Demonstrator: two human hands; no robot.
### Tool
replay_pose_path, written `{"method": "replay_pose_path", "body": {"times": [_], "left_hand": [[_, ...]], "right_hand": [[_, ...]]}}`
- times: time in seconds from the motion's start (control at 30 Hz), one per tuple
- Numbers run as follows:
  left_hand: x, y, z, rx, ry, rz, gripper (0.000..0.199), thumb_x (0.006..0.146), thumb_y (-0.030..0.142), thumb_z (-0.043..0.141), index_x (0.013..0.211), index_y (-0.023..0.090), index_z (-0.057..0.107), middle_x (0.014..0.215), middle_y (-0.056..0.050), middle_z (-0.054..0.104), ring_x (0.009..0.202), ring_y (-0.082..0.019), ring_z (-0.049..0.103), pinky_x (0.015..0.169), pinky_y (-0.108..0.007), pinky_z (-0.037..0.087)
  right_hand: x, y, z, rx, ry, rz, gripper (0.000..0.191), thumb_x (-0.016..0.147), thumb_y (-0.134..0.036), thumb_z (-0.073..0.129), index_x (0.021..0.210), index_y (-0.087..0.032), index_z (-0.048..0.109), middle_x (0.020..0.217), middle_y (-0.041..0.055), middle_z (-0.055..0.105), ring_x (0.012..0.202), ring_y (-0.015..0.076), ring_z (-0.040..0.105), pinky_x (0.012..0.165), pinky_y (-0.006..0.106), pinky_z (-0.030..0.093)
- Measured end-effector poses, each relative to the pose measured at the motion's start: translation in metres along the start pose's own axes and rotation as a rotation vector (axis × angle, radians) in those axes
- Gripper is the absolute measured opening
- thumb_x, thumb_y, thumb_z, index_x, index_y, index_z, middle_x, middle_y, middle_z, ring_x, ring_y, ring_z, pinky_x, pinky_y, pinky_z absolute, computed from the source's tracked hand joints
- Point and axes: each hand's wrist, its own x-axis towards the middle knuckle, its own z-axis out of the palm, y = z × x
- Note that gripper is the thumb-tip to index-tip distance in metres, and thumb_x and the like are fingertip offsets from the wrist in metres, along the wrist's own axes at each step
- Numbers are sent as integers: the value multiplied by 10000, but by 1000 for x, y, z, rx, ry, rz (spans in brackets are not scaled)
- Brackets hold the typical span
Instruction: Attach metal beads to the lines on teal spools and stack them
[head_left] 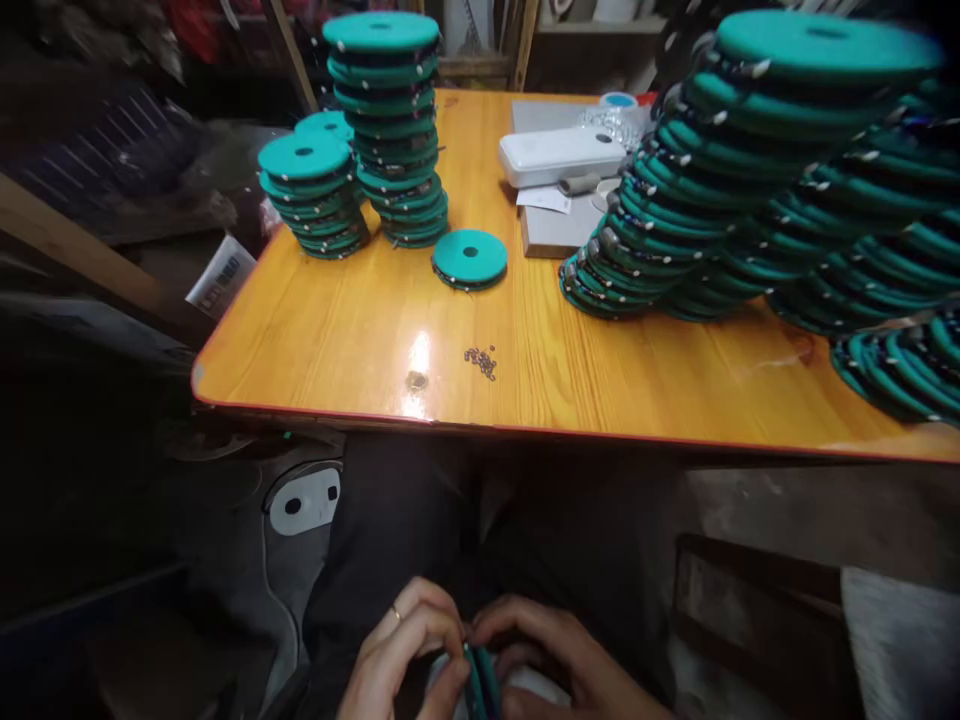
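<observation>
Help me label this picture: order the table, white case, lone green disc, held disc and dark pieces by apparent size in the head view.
Table
White case
Lone green disc
Dark pieces, as one pile

Held disc: unranked, being partly hidden.

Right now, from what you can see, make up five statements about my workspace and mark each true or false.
1. The left hand and right hand hold a green spool between them. True.
2. The gold ring is on the right hand. False: the gold ring is on the left hand.
3. A lone spool lies on the table. True.
4. The small dark pieces lie on the floor. False: the small dark pieces lie on the table.
5. The white case is stacked on spools. False: it sits beside them.
</observation>
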Motion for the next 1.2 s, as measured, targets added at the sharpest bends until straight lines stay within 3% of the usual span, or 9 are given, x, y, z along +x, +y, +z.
{"method": "replay_pose_path", "body": {"times": [0.1, 0.23, 0.4, 0.5, 0.67, 0.8, 0.97, 1.1, 1.2], "left_hand": [[1, 6, -7, 61, -76, 81, 123, 851, 93, 543, 784, 196, 541, 834, -21, 570, 755, -131, 597, 679, -201, 492], [4, 14, -13, 174, -66, 205, 171, 824, 32, 521, 819, 201, 547, 930, -44, 549, 933, -172, 607, 817, -258, 513], [9, 24, -17, 278, 19, 304, 184, 836, 32, 524, 860, 213, 534, 987, -46, 507, 1074, -198, 530, 896, -295, 475], [13, 26, -17, 303, 8, 321, 212, 832, 8, 524, 887, 212, 530, 1000, -53, 505, 1083, -204, 520, 889, -304, 472], [16, 19, -8, 199, 5, 195, 137, 879, 61, 529, 853, 194, 542, 992, -58, 528, 1037, -188, 579, 871, -282, 498], [11, 12, 1, 85, -23, 80, 108, 899, 135, 539, 803, 183, 546, 891, -41, 530, 840, -149, 602, 713, -218, 515], [4, 10, -6, 131, -132, 65, 96, 900, 181, 554, 806, 193, 545, 880, -26, 508, 809, -140, 567, 731, -218, 481], [5, 18, -17, 206, -175, 154, 56, 885, 172, 588, 853, 208, 560, 934, -24, 502, 864, -141, 563, 785, -221, 456], [6, 24, -20, 214, -191, 200, 81, 879, 140, 590, 890, 216, 561, 941, -22, 505, 890, -142, 561, 805, -221, 449]], "right_hand": [[4, -22, -13, -213, 1, -54, 241, 963, -327, 492, 1048, -209, 684, 1144, 74, 540, 1052, 145, 600, 878, 252, 507], [8, -37, -24, -270, -94, -127, 244, 941, -251, 539, 1149, -269, 665, 1139, 33, 572, 1008, 110, 608, 873, 226, 515], [1, -22, -24, -276, -123, -60, 736, 610, -186, 844, 1286, -259, 563, 1241, 44, 603, 982, 146, 643, 871, 260, 553], [-3, -4, -17, -266, -76, 0, 798, 580, -123, 826, 1305, -265, 523, 1250, 56, 594, 954, 150, 670, 885, 286, 556], [-6, 3, -10, -107, -25, -255, 899, 589, -11, 716, 1387, -270, 393, 1392, 95, 475, 1221, 188, 562, 963, 285, 518], [-9, -13, -15, -115, -19, -212, 738, 674, -124, 783, 1348, -212, 494, 1368, 126, 499, 1297, 203, 495, 1057, 306, 448], [-3, -26, -25, -262, -31, -173, 274, 956, -244, 540, 1201, -256, 661, 1089, 45, 628, 990, 94, 621, 879, 200, 484], [9, -31, -28, -422, -56, -271, 203, 935, -247, 565, 1040, -221, 737, 970, 18, 652, 798, 66, 631, 703, 152, 457], [13, -36, -30, -505, -99, -356, 177, 897, -184, 595, 998, -201, 739, 977, -8, 675, 737, 41, 632, 694, 137, 440]]}}
